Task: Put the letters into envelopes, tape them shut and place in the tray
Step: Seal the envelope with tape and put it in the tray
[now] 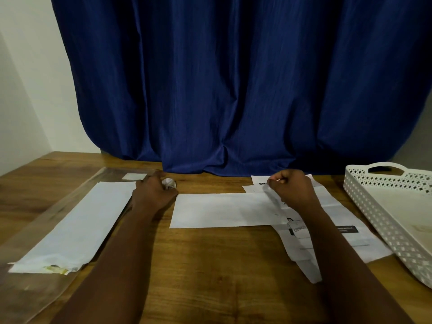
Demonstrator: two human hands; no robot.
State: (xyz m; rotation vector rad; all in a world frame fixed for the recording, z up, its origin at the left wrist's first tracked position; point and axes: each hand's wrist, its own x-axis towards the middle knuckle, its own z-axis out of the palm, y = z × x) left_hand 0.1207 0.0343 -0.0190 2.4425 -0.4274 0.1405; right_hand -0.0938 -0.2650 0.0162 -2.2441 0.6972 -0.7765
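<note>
A long white envelope [222, 210] lies flat in the middle of the wooden table. My left hand [153, 194] grips a small roll of tape [168, 183] just past the envelope's left end. My right hand [292, 189] is curled over the envelope's right end, its thumb and fingers pinched together on what looks like a clear strip of tape, hard to make out. Printed letters [336, 220] lie spread under my right forearm. The white perforated tray [374, 206] stands at the right.
A stack of white envelopes [77, 228] lies in a clear plastic sleeve [28, 232] on the left. A blue curtain [233, 90] hangs behind the table and drapes onto its far edge. The table's front middle [210, 265] is bare wood.
</note>
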